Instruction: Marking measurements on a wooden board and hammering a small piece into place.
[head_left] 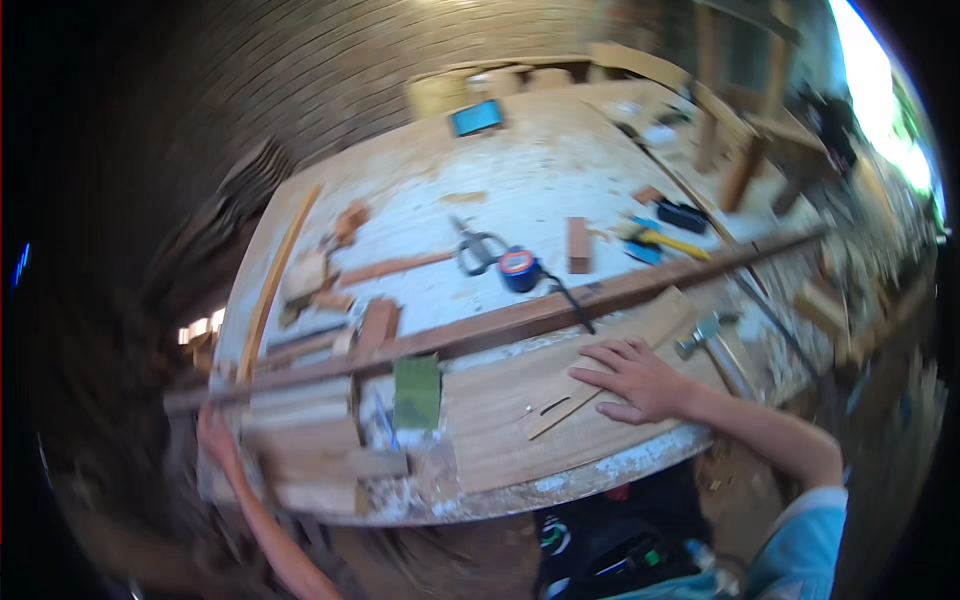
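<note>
Seemingly mid-positioning, the beam next needed steadying, the left hand unclear in grip, the right hand splayed on a strip.

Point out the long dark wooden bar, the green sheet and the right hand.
Long dark wooden bar [500, 328]: head view, near mid-length.
Green sheet [417, 393]: head view, centre of its face.
Right hand [638, 382]: head view, back of the hand.
</note>
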